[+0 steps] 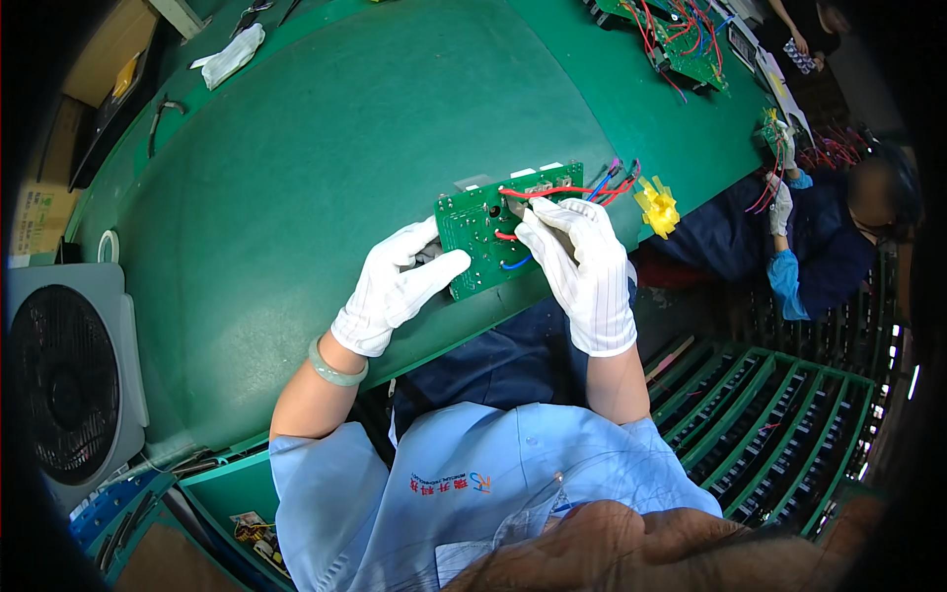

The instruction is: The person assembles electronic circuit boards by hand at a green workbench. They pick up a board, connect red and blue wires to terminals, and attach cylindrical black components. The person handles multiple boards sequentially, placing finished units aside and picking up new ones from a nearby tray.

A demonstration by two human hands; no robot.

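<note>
A green circuit board (469, 232) is tilted up above the near edge of the table, with red and blue wires (592, 190) running off its right side. My left hand (390, 286), in a white glove, grips the board's left edge, thumb on the near face. My gloved right hand (587, 266) is closed in front of the board's right half. Its fingertips pinch a small, greyish pointed piece near the root of a red wire; most of it is hidden by the fingers, so its kind is unclear.
Yellow tape strips (657, 206) stick out at the table's right edge. A grey fan (74, 365) stands left, a white glove (232, 56) lies far left. Wired boards (681, 39) sit far right. A co-worker (829, 237) handles wires there; green slatted racks (769, 424) stand near right.
</note>
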